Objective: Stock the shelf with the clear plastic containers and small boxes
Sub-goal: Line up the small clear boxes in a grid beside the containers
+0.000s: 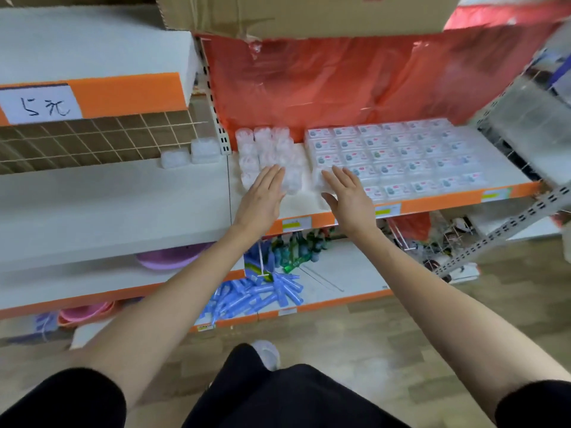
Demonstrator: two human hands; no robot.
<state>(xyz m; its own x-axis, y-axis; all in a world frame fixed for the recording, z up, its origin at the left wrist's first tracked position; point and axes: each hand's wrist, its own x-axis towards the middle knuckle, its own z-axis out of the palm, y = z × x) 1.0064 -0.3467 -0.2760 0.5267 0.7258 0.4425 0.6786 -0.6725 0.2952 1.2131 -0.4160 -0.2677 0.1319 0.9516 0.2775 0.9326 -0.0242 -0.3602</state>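
Several clear round plastic containers (265, 149) stand in rows on the white shelf (296, 205) with an orange front edge. To their right lie rows of small clear boxes (398, 152) with labels. My left hand (262, 196) is flat with straight fingers over the front containers. My right hand (346, 193) is also flat, fingers straight, at the left front corner of the small boxes. Neither hand holds anything.
A cardboard box (309, 13) sits above on red plastic sheeting (340, 81). Two clear containers (191, 152) stand on the left shelf beside a wire grid. Blue bottles (256, 295) and pink basins (83, 313) fill lower shelves. A metal rack (509, 223) leans at right.
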